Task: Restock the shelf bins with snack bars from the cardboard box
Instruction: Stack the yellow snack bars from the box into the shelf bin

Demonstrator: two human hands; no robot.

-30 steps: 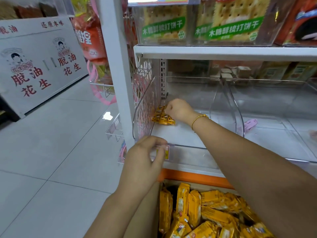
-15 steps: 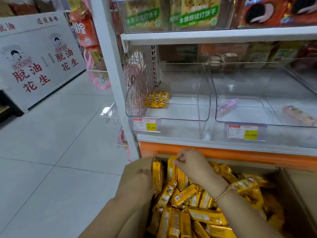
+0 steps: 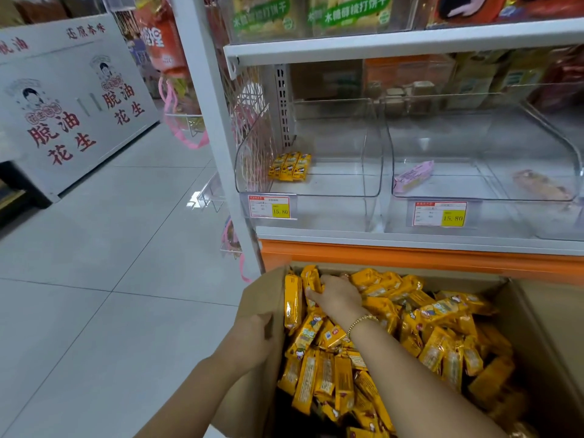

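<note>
Snack bars (image 3: 436, 314) again under right hand (image 3: 338, 295)

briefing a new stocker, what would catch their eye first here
The cardboard box at the bottom, heaped with yellow snack bars, stands out first, with the right hand gripping some and the left hand holding its flap. Above, the left clear bin holds just three bars.

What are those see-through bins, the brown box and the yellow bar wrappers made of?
Bins: likely clear rigid plastic, glossy; you see through the walls and they catch reflections. Box: cardboard by its look, matte brown, with a bent flap. Snack bar wrappers: probably thin plastic film, shiny and crinkled.
</note>
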